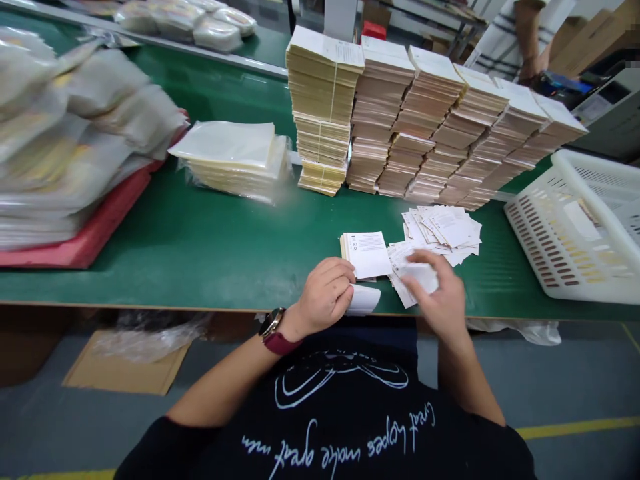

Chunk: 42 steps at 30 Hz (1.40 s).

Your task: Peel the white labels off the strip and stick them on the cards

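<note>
My left hand, a watch on its wrist, is closed at the table's front edge. A curved white paper sheet sticks out from its grip, and its fingertips rest by the corner of a small stack of printed cards. To the right, my right hand has thumb and fingers closed on a white card. Below that card lie loose fanned cards. Just behind, more printed cards are heaped in a messy pile.
Tall stacks of cards stand in a row along the back. A bagged stack of envelopes lies left of them. Plastic-wrapped packs fill a red tray at far left. At right is a white basket; another person's arm shows beyond.
</note>
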Available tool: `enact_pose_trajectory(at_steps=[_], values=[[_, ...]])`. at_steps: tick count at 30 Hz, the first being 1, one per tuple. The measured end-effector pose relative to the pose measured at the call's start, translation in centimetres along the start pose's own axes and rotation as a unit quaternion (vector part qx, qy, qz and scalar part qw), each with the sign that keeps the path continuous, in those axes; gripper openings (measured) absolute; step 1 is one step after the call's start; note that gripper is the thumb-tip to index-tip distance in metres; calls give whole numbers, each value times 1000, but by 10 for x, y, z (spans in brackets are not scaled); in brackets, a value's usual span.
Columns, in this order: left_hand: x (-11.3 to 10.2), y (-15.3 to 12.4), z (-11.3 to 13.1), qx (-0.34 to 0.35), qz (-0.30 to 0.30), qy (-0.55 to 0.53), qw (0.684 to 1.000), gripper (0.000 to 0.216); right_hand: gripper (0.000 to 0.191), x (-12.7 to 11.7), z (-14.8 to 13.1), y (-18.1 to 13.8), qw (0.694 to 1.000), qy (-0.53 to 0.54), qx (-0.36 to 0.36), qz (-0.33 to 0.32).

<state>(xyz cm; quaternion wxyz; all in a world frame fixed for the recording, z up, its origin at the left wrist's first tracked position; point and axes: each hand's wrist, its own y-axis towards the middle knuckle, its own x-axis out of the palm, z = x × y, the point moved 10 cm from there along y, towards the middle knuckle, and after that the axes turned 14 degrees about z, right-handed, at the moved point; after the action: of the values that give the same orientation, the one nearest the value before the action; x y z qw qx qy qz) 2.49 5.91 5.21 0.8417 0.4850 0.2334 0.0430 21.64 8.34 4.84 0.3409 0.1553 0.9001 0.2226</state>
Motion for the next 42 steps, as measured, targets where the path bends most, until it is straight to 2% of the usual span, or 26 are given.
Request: enact_pose_trajectory(at_steps=[2, 4, 6, 8, 10, 12, 14, 15, 17, 19, 22, 25, 30, 35, 39, 42], values=[[1, 0, 0, -1, 0, 10, 1000, 19, 23, 27, -22, -23, 989, 129, -2, -77], [-2, -1, -1, -7, 15, 35, 999, 15, 14, 37, -32, -34, 979, 193, 6, -70], [-8, -2, -1, -10, 48, 64, 997, 6, 11, 41, -32, -37, 976, 211, 25, -45], [-12, -3, 4, 12, 67, 72, 995, 18, 12, 44, -30, -38, 977, 207, 27, -43], [-7, -4, 11, 46, 47, 62, 996, 23, 16, 37, -36, -37, 984, 174, -23, -19], [-1, -5, 13, 52, 14, 51, 997, 17, 19, 19, -48, -36, 985, 124, -113, 50], [2, -5, 10, 38, 1, 46, 998, 10, 21, -1, -59, -36, 971, 98, -181, 126], [3, -4, 9, 33, -1, 44, 998, 8, 21, -9, -59, -33, 966, 109, -181, 152], [4, -4, 9, 33, -6, 44, 998, 7, 17, -17, -46, -17, 966, 144, -119, 181], [6, -4, 10, 42, -16, 50, 998, 8, 9, -10, -28, 4, 977, 133, -33, 163], [11, -6, 13, 61, -37, 73, 995, 11, 7, 21, -12, 27, 995, 73, 40, 60], [15, -6, 13, 70, -47, 93, 992, 13, 8, 47, -4, 32, 995, 62, 74, -7], [18, -6, 14, 76, -54, 103, 990, 15, 8, 62, 2, 24, 993, 64, 95, -20], [18, -6, 13, 75, -58, 109, 990, 14, 9, 67, 1, 22, 996, 28, 73, -37], [16, -6, 13, 73, -52, 115, 989, 14, 9, 68, -8, 22, 998, -54, -10, -37], [19, -8, 13, 75, -63, 109, 989, 14, 13, 72, -19, 18, 986, -142, -83, -39]])
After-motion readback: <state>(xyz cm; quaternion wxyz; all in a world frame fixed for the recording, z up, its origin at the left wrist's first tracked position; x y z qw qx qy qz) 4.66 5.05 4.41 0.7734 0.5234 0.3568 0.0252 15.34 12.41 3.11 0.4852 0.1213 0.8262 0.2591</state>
